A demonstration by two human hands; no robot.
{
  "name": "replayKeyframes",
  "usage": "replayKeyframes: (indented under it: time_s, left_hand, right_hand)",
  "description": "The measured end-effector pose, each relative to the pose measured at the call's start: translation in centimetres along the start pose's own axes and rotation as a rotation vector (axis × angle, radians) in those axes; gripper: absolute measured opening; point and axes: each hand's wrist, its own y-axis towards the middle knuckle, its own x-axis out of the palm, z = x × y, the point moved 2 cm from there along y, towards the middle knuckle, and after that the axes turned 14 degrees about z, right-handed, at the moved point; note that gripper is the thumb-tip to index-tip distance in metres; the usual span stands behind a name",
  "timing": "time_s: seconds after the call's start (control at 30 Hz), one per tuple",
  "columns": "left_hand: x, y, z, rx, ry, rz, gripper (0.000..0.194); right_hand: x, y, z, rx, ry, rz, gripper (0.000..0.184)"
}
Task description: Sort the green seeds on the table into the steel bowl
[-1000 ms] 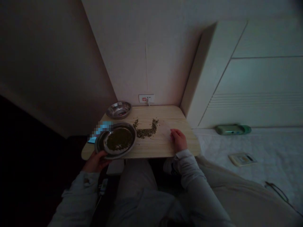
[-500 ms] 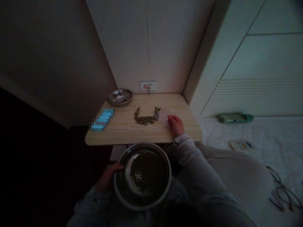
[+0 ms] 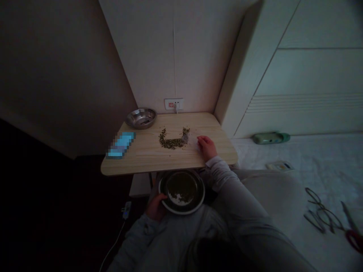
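My left hand (image 3: 155,207) grips the near-left rim of a steel bowl (image 3: 181,211), thumb over the edge. Small dark green bits (image 3: 183,185) cover much of the bowl's bottom; their kind is too dim to tell. The bowl sits over my lap, by the table's front edge. On the wooden table (image 3: 141,162), more green bits (image 3: 171,143) lie in a U-shaped band. My right hand (image 3: 208,148) is closed on a clear plastic sheet (image 3: 193,140), whose far edge meets the right arm of the band.
A second steel bowl (image 3: 141,121) stands at the table's back left, near a pixelated blue device (image 3: 121,145). Behind is a wall socket (image 3: 174,104). On the bed to the right lie a green case (image 3: 270,138), a white device (image 3: 280,166), eyeglasses (image 3: 326,217) and scissors (image 3: 354,236).
My left hand has moved the bowl down and away from me, closer beneath the table's front edge. My right hand and the plastic sheet stay nearly in place by the green bits.
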Motion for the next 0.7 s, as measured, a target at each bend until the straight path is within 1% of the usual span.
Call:
replayKeyframes:
  time_s: [0.1, 0.23, 0.33, 0.4, 0.53, 0.7]
  left_hand:
    - [0.3, 0.2, -0.1, -0.005, -0.038, 0.006, 0.055]
    - [0.4, 0.8, -0.1, -0.001, -0.056, 0.033, 0.052]
    - [0.3, 1.3, 0.0, 0.069, -0.074, 0.035, 0.050]
    - [0.3, 1.5, 0.0, 0.124, -0.088, 0.032, 0.050]
    - [0.2, 1.8, 0.2, 0.175, -0.129, 0.042, 0.049]
    - [-0.1, 2.2, 0.1, 0.163, -0.158, 0.086, 0.048]
  right_hand:
    - [0.6, -0.3, -0.1, -0.060, -0.087, -0.032, 0.025]
    - [2.1, -1.4, -0.3, -0.227, -0.269, -0.148, 0.021]
    - [3.2, -2.5, -0.2, -0.348, -0.369, -0.210, 0.020]
    - [3.6, -3.1, -0.1, -0.399, -0.424, -0.241, 0.021]
    - [3.7, -3.7, 0.0, -0.444, -0.527, -0.320, 0.023]
    - [3.4, -4.0, -0.3, -0.447, -0.586, -0.388, 0.023]
